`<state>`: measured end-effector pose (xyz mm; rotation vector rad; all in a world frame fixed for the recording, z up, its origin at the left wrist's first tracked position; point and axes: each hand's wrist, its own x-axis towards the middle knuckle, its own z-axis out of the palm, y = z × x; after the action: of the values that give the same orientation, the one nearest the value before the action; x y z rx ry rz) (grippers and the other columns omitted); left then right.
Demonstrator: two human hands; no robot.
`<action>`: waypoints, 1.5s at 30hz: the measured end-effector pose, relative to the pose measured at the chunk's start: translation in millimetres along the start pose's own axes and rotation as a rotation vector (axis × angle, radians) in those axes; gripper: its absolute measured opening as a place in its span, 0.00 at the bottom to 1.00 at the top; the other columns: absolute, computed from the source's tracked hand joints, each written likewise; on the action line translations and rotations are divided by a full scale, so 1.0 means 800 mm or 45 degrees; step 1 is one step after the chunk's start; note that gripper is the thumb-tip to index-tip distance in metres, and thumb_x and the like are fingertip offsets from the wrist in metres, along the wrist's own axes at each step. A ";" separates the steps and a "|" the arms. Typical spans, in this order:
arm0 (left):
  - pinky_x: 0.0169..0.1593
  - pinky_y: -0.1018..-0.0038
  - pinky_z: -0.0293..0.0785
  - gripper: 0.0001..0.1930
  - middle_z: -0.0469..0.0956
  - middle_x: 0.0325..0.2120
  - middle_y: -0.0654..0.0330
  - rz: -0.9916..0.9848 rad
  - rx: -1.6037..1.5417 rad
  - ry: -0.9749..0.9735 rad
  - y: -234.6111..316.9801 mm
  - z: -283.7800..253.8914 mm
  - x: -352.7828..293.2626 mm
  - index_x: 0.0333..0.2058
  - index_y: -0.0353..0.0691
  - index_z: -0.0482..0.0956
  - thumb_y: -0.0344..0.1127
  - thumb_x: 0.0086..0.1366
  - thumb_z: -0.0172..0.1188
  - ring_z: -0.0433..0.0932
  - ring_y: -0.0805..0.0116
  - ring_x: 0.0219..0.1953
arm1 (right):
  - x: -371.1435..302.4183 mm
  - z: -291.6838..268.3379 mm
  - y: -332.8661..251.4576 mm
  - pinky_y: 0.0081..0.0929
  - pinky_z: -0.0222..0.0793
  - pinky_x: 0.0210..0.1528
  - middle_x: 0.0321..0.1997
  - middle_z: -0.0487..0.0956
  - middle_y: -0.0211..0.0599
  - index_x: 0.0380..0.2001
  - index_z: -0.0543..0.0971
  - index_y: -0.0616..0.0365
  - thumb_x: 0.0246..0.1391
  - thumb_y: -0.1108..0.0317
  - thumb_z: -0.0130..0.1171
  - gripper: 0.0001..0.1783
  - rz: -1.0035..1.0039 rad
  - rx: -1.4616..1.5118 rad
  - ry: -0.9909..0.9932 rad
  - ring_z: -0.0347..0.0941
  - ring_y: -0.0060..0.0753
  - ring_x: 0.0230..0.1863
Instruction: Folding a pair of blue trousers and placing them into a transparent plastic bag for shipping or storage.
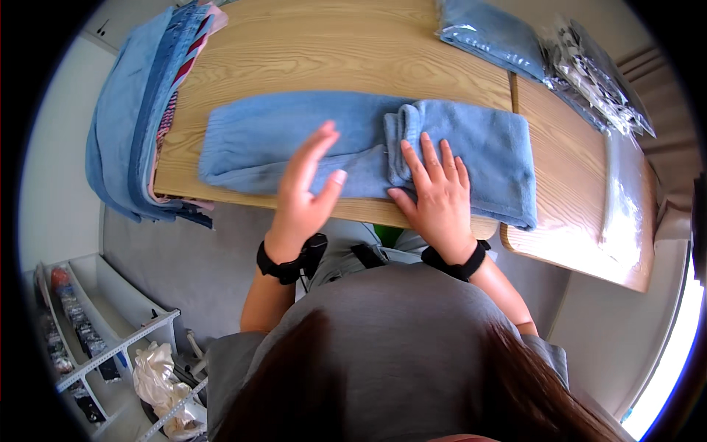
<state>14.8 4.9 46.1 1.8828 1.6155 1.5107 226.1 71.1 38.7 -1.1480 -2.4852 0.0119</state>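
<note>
A light blue fleecy garment (479,140), which looks like a pair of trousers, lies across the wooden table in front of me. Its right part is folded over into a thick stack, while the left part stretches out flat to a gathered, elastic-looking end. My right hand (440,193) rests on the folded edge with fingers spread and palm down. Slightly blurred, my left hand (305,195) is raised over the flat part, its fingers stretched out and nothing in them. Each wrist wears a black band.
A pile of blue and striped clothes (136,110) hangs over the table's left edge. Folded blue garments in clear plastic (493,37) lie at the back right, with clear plastic bags (622,199) nearer me. A divided shelf unit (121,342) stands at lower left.
</note>
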 end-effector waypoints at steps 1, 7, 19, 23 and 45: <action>0.60 0.66 0.64 0.18 0.73 0.54 0.52 -0.057 0.226 0.194 -0.011 -0.025 -0.005 0.50 0.34 0.74 0.25 0.60 0.57 0.69 0.58 0.58 | -0.001 0.002 0.001 0.51 0.56 0.62 0.65 0.66 0.42 0.62 0.66 0.41 0.52 0.48 0.58 0.34 0.013 -0.033 -0.002 0.60 0.54 0.64; 0.44 0.72 0.70 0.18 0.76 0.39 0.57 -0.803 0.411 0.921 -0.116 -0.168 -0.084 0.48 0.32 0.72 0.40 0.66 0.57 0.73 0.67 0.41 | 0.002 0.006 -0.011 0.51 0.56 0.61 0.62 0.69 0.39 0.59 0.70 0.41 0.54 0.51 0.56 0.29 0.016 -0.103 0.032 0.62 0.53 0.63; 0.51 0.70 0.74 0.18 0.78 0.45 0.57 -1.299 -1.256 0.627 -0.122 -0.211 -0.020 0.47 0.33 0.73 0.40 0.64 0.59 0.77 0.66 0.47 | 0.003 0.011 -0.007 0.50 0.57 0.61 0.59 0.72 0.39 0.56 0.73 0.44 0.53 0.50 0.57 0.27 0.048 -0.065 0.101 0.63 0.52 0.62; 0.57 0.64 0.69 0.17 0.78 0.46 0.54 -1.029 -1.281 0.655 -0.054 -0.198 0.057 0.49 0.32 0.72 0.37 0.66 0.53 0.76 0.62 0.50 | 0.002 0.014 -0.005 0.50 0.57 0.62 0.59 0.72 0.39 0.56 0.73 0.44 0.53 0.50 0.57 0.27 0.069 -0.025 0.129 0.63 0.53 0.62; 0.64 0.64 0.59 0.17 0.71 0.56 0.54 -0.001 -0.034 -0.810 0.075 0.048 0.119 0.50 0.39 0.75 0.40 0.65 0.57 0.64 0.55 0.63 | -0.015 0.026 0.004 0.49 0.62 0.56 0.52 0.75 0.44 0.49 0.76 0.54 0.56 0.59 0.51 0.19 -0.121 -0.121 0.277 0.69 0.49 0.54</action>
<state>67.0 78.2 123.7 2.0532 1.2805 0.7892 228.0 67.3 14.8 -1.0077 -2.3638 -0.2472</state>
